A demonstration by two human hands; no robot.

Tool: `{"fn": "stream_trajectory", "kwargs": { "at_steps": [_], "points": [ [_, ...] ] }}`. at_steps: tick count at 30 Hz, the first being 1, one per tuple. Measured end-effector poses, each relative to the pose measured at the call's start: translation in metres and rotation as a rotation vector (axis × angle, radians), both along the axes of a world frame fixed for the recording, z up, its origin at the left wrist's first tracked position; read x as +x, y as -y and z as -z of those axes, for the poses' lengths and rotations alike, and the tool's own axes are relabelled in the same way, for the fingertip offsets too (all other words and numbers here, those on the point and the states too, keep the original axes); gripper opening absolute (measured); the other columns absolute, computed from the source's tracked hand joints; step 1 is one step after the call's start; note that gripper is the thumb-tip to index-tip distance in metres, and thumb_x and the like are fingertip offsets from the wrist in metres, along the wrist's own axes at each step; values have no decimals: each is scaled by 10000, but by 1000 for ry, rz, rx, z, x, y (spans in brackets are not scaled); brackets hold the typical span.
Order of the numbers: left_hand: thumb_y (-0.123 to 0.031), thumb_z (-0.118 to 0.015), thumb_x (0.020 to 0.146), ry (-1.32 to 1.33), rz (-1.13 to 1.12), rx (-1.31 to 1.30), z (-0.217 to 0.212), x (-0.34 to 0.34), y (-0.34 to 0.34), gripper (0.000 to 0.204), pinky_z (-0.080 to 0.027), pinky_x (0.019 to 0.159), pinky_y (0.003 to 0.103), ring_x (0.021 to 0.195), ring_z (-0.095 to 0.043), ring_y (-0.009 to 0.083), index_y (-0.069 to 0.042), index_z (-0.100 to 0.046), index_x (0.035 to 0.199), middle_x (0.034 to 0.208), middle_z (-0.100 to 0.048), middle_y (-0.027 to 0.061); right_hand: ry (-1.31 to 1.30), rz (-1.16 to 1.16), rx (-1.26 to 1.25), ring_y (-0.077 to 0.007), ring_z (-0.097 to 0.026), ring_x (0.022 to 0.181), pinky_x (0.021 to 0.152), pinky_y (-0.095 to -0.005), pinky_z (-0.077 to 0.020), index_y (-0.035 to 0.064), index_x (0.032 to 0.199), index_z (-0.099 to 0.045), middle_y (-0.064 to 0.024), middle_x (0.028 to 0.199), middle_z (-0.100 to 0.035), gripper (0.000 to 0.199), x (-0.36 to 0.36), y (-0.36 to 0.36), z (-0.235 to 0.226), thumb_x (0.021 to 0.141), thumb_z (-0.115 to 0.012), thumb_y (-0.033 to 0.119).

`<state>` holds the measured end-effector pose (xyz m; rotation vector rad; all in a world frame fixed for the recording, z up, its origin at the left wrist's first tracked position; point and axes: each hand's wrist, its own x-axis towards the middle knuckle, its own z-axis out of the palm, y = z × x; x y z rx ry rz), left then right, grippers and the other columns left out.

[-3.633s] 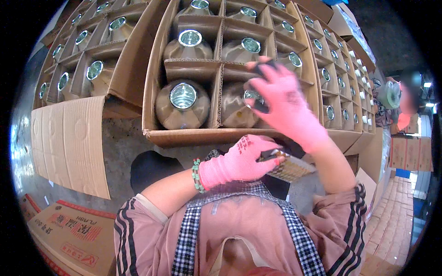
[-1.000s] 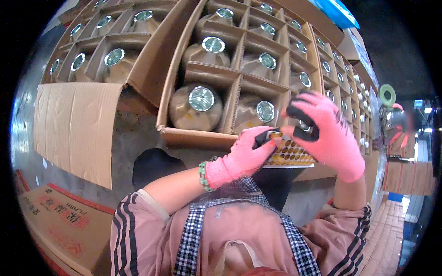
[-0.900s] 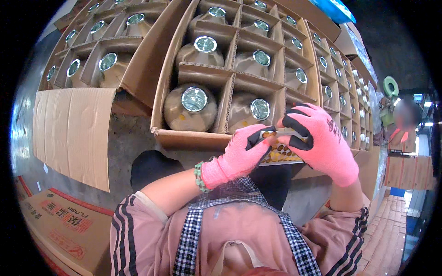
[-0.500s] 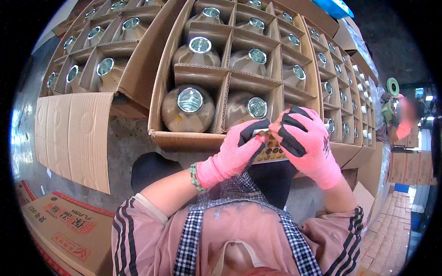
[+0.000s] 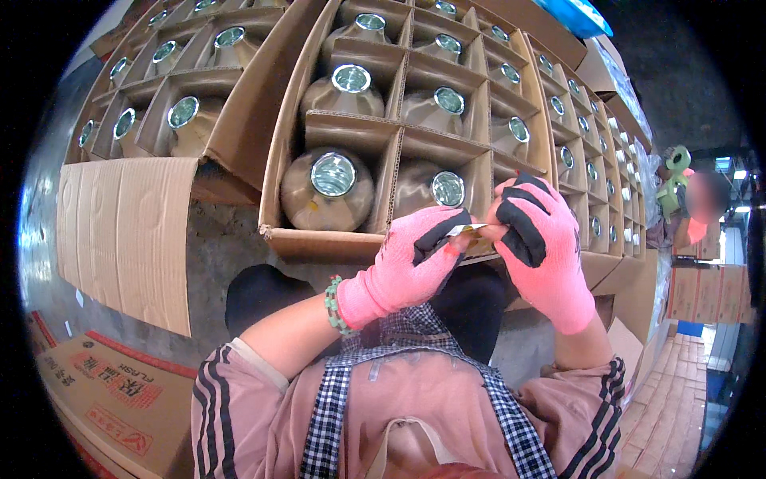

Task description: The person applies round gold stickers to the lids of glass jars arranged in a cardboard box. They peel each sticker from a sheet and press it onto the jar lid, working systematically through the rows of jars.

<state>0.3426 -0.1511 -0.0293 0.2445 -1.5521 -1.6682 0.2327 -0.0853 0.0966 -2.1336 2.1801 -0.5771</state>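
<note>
In front of the nearest carton, my left hand [image 5: 416, 262] and my right hand [image 5: 544, 239], both in pink gloves with black-coated fingers, come together. The left thumb and fingers pinch a white sheet of round gold stickers [image 5: 467, 229], now seen nearly edge-on. At the sheet's right end my right thumb and fingertips are closed; whether a loose sticker is between them is too small to tell. Just beyond my hands, a silvery glass flask liner [image 5: 329, 191] and another glass liner [image 5: 448, 190] stand upright in cardboard compartments, mouths up.
The open divided carton [image 5: 335, 242] holds several glass liners. Similar cartons stand left [image 5: 239, 120] and right [image 5: 610, 263], the left one with a flap [image 5: 124, 239] hanging down. A closed printed carton [image 5: 120, 399] lies lower left. Another person [image 5: 694, 207] is at the far right.
The sticker sheet has tipped, so its gold dots are mostly out of sight. My right hand has shifted slightly right, away from my left. The far person's green object has moved.
</note>
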Motion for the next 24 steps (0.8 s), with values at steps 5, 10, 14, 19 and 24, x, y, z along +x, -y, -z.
{"fn": "stream_trajectory", "kwargs": {
  "at_steps": [5, 10, 14, 19, 24],
  "points": [
    [-95, -603, 756, 51, 25, 35, 2, 5, 1, 245, -430, 768, 317, 843, -559, 247, 12, -548, 969, 911, -578, 139, -153, -89, -68, -261, -511, 872, 758, -378, -379, 86, 825, -574, -62, 831, -523, 235, 0, -2, 2, 598, -633, 85],
    [-89, -618, 756, 128, 46, 189, 5, 8, -3, 283, -421, 776, 301, 866, -542, 230, 9, -531, 1006, 951, -549, 119, -232, -217, -149, -254, -515, 910, 751, -380, -383, 94, 840, -590, -36, 846, -535, 278, -3, -1, 6, 563, -619, 102],
    [-95, -617, 756, 187, 58, 148, 9, 5, -4, 284, -425, 765, 299, 853, -545, 220, 11, -532, 1005, 939, -554, 119, -250, -239, -164, -256, -516, 921, 756, -374, -385, 92, 803, -592, -34, 876, -555, 234, -4, -1, 4, 571, -619, 106],
    [-208, -503, 835, 26, 91, 309, 4, 2, -1, 269, -400, 706, 223, 796, -479, 75, 20, -534, 972, 832, -559, 23, -206, -214, -159, -263, -516, 936, 791, -379, -385, 85, 765, -572, -41, 922, -569, 215, 0, 8, 4, 558, -634, 75],
    [-149, -512, 824, 126, 196, 308, 1, -6, 11, 204, -408, 683, 237, 766, -476, 78, 14, -546, 942, 810, -562, 38, -79, -134, -146, -343, -485, 991, 855, -411, -367, 59, 690, -558, -100, 1011, -559, 105, 2, 45, -22, 605, -619, 50]
  ]
}}
